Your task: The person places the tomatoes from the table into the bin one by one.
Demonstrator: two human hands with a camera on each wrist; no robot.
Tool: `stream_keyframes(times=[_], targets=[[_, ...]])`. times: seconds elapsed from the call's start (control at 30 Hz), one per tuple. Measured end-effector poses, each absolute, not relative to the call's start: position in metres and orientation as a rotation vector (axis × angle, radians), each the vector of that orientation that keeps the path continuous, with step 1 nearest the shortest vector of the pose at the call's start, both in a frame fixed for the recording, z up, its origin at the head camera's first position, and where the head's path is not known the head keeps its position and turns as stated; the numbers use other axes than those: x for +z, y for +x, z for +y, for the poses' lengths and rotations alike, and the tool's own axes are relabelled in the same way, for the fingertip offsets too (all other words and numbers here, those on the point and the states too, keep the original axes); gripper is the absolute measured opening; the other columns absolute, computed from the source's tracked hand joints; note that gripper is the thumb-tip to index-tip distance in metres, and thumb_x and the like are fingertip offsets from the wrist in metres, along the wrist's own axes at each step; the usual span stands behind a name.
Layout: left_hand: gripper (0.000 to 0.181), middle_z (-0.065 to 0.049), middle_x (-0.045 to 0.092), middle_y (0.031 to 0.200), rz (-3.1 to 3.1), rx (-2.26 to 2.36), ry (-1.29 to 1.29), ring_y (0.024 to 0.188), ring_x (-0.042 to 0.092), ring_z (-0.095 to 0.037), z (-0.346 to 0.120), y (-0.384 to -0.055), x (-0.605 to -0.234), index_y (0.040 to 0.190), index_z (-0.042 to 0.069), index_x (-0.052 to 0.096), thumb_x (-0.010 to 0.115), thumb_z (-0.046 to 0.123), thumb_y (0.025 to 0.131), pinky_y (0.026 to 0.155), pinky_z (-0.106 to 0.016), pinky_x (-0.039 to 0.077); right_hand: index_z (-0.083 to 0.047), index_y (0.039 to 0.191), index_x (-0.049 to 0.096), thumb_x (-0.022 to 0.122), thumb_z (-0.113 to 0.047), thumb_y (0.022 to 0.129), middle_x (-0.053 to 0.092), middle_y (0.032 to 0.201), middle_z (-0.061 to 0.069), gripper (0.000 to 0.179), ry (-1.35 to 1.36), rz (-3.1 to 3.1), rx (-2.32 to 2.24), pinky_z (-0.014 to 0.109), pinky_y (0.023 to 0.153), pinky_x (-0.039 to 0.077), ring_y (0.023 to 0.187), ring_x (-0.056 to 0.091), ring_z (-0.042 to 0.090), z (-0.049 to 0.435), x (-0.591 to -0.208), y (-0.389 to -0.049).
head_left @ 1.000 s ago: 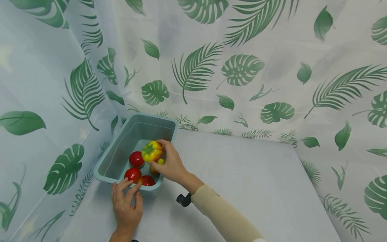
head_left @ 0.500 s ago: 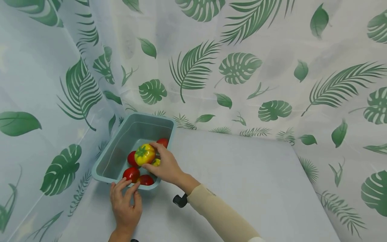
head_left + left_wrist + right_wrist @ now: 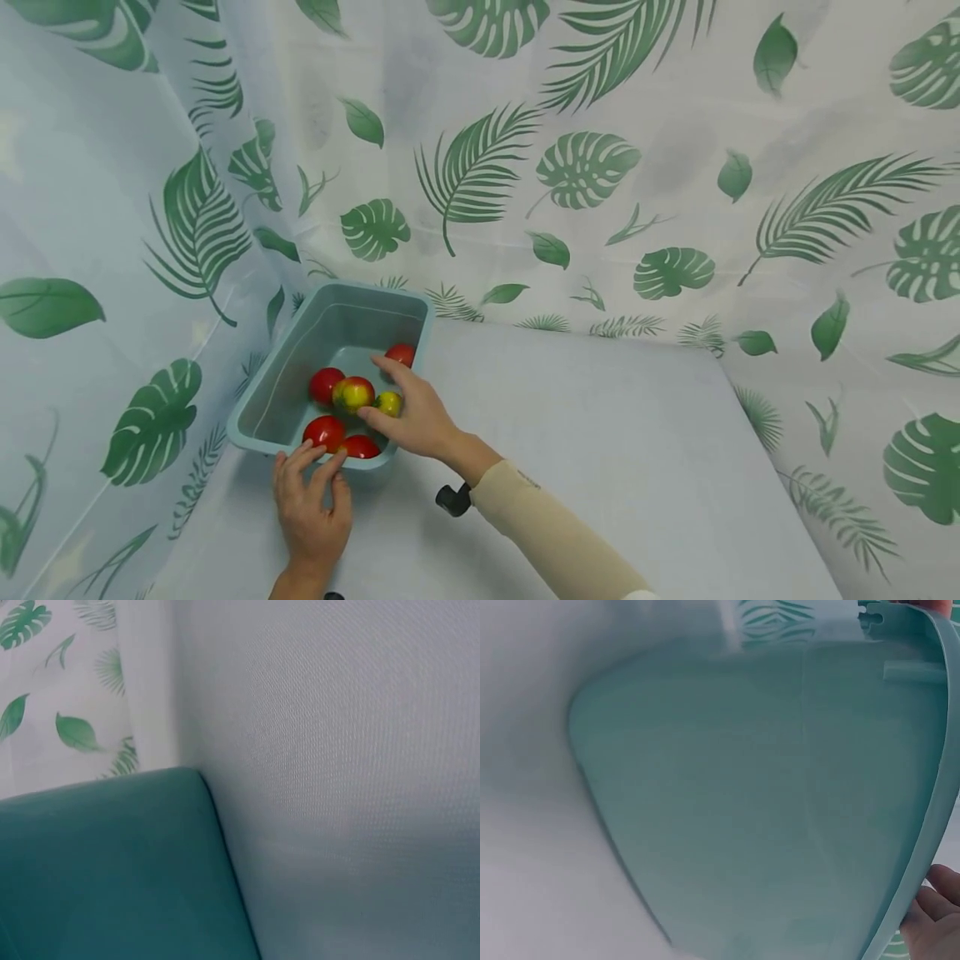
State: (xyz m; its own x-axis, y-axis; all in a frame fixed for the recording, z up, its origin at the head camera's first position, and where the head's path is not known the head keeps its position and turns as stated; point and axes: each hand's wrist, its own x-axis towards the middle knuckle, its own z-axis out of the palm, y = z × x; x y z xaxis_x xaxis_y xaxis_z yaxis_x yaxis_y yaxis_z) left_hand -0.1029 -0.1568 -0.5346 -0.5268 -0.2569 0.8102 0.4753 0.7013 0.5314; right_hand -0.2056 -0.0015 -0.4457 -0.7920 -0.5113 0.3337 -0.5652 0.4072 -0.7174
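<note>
A blue-green plastic basin (image 3: 258, 400) holds several glossy round pieces of produce. My right hand (image 3: 420, 417) reaches over its right rim, thumb and fingers spread. A yellow-and-red bell pepper (image 3: 354, 395) lies just beyond the fingertips, beside a red round fruit (image 3: 326, 387). A smaller yellow piece (image 3: 388, 404) shows between thumb and fingers, partly covered by the hand. My left hand (image 3: 311, 504) holds the basin's near rim, fingertips over the edge and thumb outside. In the right wrist view, fingers of the left hand (image 3: 934, 919) touch the rim.
More red round fruits, a near one (image 3: 325, 433) and one by the right wall (image 3: 400, 355), lie in the basin. The basin stands on a white table (image 3: 585, 433) with leaf-patterned sheeting (image 3: 465, 175) behind it and to the left. A black piece (image 3: 453, 500) shows below the right wrist.
My right hand has lowered the bell pepper leftward into the basin and let go of it; thumb and fingers have spread apart. My left hand has stayed at the rim.
</note>
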Motion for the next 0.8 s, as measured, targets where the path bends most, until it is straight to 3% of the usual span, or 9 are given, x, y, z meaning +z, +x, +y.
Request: stream_keyframes(times=[0.3,0.5,0.8], targets=[[0.028,-0.022,0.060,0.110,-1.919,-0.925,-0.183,0.116,0.051,-0.038,-0.153,-0.105,-0.530,0.100,-0.001,0.073,0.052,0.015,0.088,0.114,-0.057,0.018,-0.008,0.141,0.048,0.064,-0.028,0.089,0.049,0.146,0.003,0.058,0.998,-2.501,1.320,0.037,0.106,0.041,0.133,0.047,0.017,0.022,-0.447,-0.207],[0.029,-0.021,0.060,0.110,-1.964,-0.920,-0.175,0.117,0.051,-0.037,-0.152,-0.101,-0.530,0.102,0.000,0.073,0.053,0.012,0.086,0.114,-0.057,0.018,-0.016,0.140,0.050,0.061,-0.032,0.091,0.045,0.149,0.000,0.053,0.864,-2.606,1.299,0.044,0.107,0.039,0.137,0.042,0.015,0.046,-0.460,-0.198],[0.028,-0.021,0.060,0.108,-1.943,-0.924,-0.162,0.115,0.051,-0.037,-0.154,-0.096,-0.529,0.100,0.000,0.073,0.052,0.012,0.085,0.115,-0.056,0.017,-0.010,0.135,0.055,0.065,-0.028,0.090,0.047,0.146,0.003,0.049,0.673,-2.665,1.240,0.048,0.107,0.039,0.137,0.042,0.020,0.106,-0.492,-0.176]])
